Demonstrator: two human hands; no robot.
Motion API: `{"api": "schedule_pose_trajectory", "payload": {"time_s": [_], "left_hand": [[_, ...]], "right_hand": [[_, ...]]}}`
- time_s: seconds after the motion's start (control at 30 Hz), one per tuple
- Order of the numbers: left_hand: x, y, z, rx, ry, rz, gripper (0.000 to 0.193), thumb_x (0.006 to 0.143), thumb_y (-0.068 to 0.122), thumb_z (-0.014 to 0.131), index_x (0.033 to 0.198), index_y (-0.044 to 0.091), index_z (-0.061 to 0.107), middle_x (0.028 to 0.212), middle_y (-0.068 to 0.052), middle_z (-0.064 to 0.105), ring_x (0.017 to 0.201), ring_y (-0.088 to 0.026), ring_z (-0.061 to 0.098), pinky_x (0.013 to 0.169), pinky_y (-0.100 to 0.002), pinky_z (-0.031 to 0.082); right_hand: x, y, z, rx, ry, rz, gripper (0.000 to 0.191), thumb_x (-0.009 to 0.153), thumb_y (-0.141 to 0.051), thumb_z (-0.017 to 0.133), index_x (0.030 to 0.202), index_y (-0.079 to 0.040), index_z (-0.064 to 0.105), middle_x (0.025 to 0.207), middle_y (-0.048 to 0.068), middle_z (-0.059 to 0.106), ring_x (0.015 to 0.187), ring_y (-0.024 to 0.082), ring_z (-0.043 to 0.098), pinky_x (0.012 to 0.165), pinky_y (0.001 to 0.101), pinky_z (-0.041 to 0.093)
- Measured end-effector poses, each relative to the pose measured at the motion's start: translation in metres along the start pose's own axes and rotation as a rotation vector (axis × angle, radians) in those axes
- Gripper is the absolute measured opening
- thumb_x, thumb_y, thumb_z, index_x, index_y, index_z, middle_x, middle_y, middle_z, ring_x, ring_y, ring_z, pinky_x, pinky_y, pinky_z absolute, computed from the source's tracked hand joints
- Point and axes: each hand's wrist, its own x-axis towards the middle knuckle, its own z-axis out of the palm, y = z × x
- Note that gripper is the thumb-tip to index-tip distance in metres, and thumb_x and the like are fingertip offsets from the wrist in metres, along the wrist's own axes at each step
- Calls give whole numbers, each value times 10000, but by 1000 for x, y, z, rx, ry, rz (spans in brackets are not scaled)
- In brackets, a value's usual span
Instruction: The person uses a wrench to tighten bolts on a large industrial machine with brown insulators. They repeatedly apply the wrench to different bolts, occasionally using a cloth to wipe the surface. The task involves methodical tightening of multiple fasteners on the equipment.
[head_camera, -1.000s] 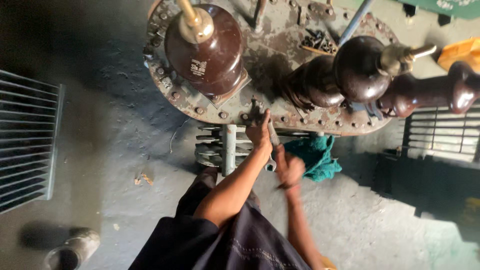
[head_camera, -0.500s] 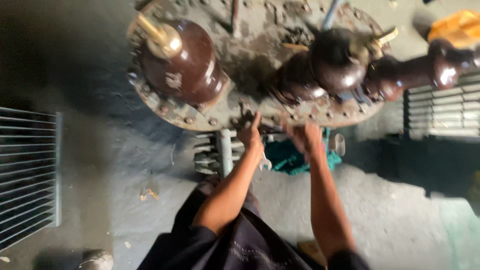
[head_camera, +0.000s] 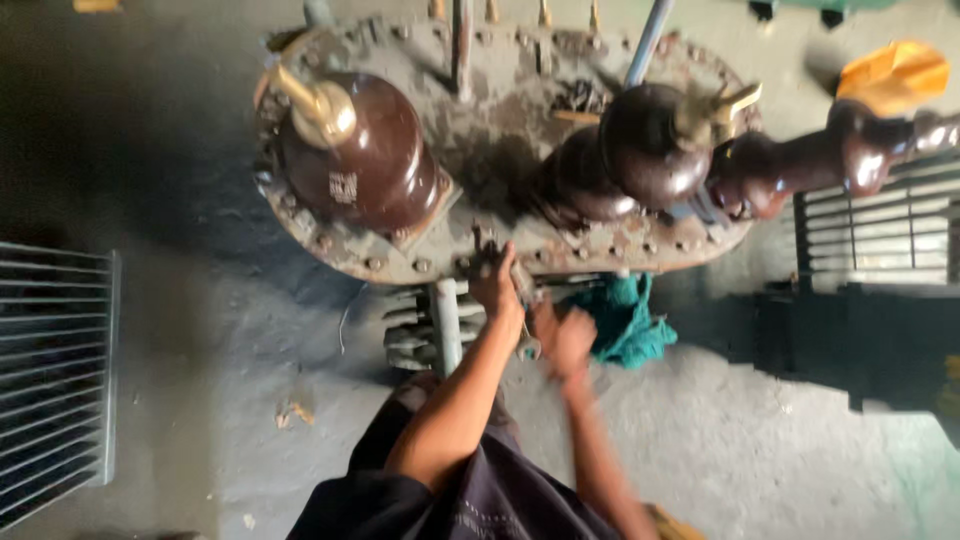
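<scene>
Gripping a small metal wrench (head_camera: 527, 345) in blurred right hand (head_camera: 568, 340), left hand (head_camera: 497, 285) closing on rusty bolted flange rim (head_camera: 400, 268), risking slipping off bolt.

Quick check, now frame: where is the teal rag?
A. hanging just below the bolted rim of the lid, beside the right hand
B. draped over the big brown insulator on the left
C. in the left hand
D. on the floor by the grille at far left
A: the teal rag sits just under the bolted rim of the rusty lid, next to the blurred right hand; the left hand is up at the rim.
</scene>
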Motion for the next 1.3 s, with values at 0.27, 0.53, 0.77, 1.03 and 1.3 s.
{"api": "schedule_pose_trajectory", "payload": {"time_s": [0.27, 0.53, 0.77, 1.03, 1.3], "left_hand": [[3, -6, 0, -112, -58, -36, 576, 711, 278, 926, 1130, -50, 707, 1127, -97, 730, 935, -192, 643, 849, -355, 536], [4, -3, 1, 296, 23, -221, 695, 725, 411, 942, 1122, -122, 742, 1087, -175, 773, 894, -242, 647, 843, -386, 549], [3, 3, -1, -18, 39, -254, 675, 636, 387, 934, 1136, -9, 712, 1081, -88, 741, 855, -196, 667, 793, -391, 537], [5, -1, -1, -161, -140, -5, 640, 675, 374, 930, 1159, 16, 714, 1063, -48, 725, 919, -152, 664, 843, -314, 545], [6, -1, -3, 172, 1, -205, 643, 730, 415, 936, 1112, -66, 743, 1046, -103, 756, 906, -224, 658, 829, -390, 535]], "right_hand": [[50, 33, -15, -56, -197, -66, 355, 993, -467, 649, 905, -156, 794, 773, 201, 739, 661, 369, 682, 614, 486, 509], [40, 30, -15, -126, -341, -103, 376, 1027, -478, 631, 904, -161, 789, 793, 192, 741, 685, 360, 678, 617, 472, 504], [-11, -8, 3, 4, -211, 18, 445, 1008, -502, 579, 853, -131, 770, 702, 180, 671, 586, 350, 634, 554, 467, 501], [11, 4, 1, -76, -34, -39, 496, 1006, -530, 563, 852, -105, 769, 700, 199, 658, 617, 376, 638, 577, 488, 504], [53, 29, -16, -72, -242, -67, 432, 1008, -491, 559, 932, -128, 782, 742, 225, 681, 695, 408, 663, 639, 493, 515]]}}
